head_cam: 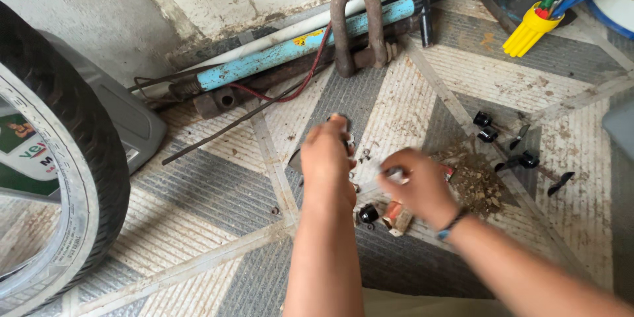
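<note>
Tiled floor [218,211], ribbed grey and cream, dusty, against a scuffed wall. At centre, small metal parts [362,156] scattered between both hands; probably light, hard and slippery, best pinched between fingertips. Left hand [327,155] curled over a dark piece, mostly hidden, grip closed on something not clearly seen. Right hand [416,185] pinching a small pale object, too blurred to identify. Just below, a black cap [368,213] and a reddish block [397,216] on the floor. Further right, debris [477,181] and black knobs [485,127]. Behind, a rusty shackle [358,26] and blue pipe [297,46]. Far left, a tyre [72,158]; top right, a yellow tool holder [531,30].
</note>
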